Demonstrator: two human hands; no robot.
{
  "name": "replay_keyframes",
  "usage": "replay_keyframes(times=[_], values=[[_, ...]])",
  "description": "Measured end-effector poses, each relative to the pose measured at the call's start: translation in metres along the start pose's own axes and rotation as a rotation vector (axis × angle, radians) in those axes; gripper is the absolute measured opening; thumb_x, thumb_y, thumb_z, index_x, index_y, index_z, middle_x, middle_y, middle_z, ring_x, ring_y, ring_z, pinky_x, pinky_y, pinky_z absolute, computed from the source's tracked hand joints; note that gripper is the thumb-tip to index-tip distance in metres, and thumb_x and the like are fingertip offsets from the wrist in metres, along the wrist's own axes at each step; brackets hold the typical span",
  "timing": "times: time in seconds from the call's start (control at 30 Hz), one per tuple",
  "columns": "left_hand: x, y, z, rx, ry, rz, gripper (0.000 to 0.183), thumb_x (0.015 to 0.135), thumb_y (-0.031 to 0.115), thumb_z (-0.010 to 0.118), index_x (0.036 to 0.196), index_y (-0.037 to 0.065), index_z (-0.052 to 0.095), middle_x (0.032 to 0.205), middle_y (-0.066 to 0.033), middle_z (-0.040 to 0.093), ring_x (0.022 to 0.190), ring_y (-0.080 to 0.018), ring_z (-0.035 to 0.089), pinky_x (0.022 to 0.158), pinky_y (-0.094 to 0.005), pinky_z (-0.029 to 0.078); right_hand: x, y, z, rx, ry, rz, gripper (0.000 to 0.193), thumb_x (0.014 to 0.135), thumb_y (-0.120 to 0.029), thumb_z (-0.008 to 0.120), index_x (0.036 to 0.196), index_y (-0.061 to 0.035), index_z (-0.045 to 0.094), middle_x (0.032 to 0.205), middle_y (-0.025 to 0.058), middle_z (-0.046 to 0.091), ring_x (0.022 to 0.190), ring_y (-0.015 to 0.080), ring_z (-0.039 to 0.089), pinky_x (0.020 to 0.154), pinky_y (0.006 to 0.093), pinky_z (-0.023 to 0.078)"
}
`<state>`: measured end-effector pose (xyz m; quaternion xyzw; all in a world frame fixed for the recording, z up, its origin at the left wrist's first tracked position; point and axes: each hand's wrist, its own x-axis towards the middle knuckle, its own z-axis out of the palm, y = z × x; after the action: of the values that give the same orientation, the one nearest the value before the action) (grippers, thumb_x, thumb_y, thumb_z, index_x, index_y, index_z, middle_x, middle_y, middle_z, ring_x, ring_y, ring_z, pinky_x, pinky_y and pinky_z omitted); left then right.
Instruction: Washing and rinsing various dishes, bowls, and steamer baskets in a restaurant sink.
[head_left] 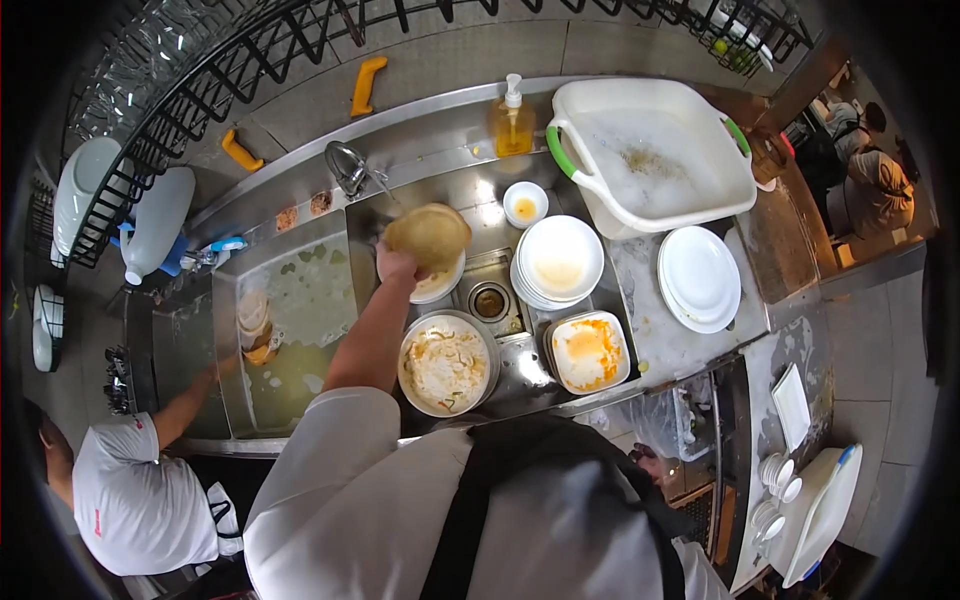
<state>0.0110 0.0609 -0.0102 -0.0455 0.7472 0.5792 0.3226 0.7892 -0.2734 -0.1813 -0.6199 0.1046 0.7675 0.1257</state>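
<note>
My left hand (402, 268) reaches over the steel sink and grips a round tan bowl (430, 237) by its near edge. Under it, partly covered, sits a white bowl with pale residue (437, 288). Nearer to me stands a larger round bowl (449, 362) smeared with creamy food. Stacked white bowls (560, 262), a small white bowl (525, 205) and squarish dishes with orange residue (588, 352) are around the drain (489, 301). My right hand (650, 465) is low at my right side, beside a clear plastic bag (665, 420); its fingers are mostly hidden.
A faucet (348, 168) rises behind the sink. Left is a basin of cloudy water (300, 330), where a co-worker's arm (198, 390) reaches in. Right are a soap bottle (513, 125), a white tub of suds (650, 160) and stacked plates (698, 278). A black rack (250, 60) hangs overhead.
</note>
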Motion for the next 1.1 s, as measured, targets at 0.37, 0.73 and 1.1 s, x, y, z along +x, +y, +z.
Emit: replay_keyframes(times=[0.37,0.73,1.1], values=[[0.015,0.083,-0.034,1.103,-0.167,0.604,0.047,0.091,0.020,0.054,0.138,0.015,0.053,0.123,-0.0223,0.068,0.109,-0.0380,0.070,0.085,-0.0460,0.059,0.023,0.050,0.017,-0.139,-0.038,-0.525,0.029,0.099,-0.031,0.055,0.126,-0.0216,0.057,0.099,0.0032,0.062,0.075,0.0280,0.062,0.065,0.0413,0.052],[-0.024,0.131,0.008,1.283,-0.193,0.921,0.055,0.089,0.016,0.054,0.144,0.014,0.052,0.134,-0.0237,0.060,0.120,-0.0407,0.062,0.100,-0.0501,0.052,0.083,0.023,0.068,0.336,-0.711,-0.501,0.030,0.097,-0.028,0.056,0.123,-0.0121,0.055,0.099,0.0012,0.058,0.093,0.0246,0.057,0.069,0.0421,0.051],[0.038,0.003,0.042,-0.395,-0.629,0.181,0.041,0.097,0.013,0.063,0.137,0.015,0.052,0.121,-0.0058,0.066,0.100,-0.0271,0.068,0.071,-0.0379,0.059,-0.044,0.078,0.026,0.050,0.147,-0.489,0.034,0.097,-0.021,0.053,0.129,-0.0162,0.061,0.103,0.0035,0.067,0.074,0.0257,0.063,0.061,0.0423,0.050]])
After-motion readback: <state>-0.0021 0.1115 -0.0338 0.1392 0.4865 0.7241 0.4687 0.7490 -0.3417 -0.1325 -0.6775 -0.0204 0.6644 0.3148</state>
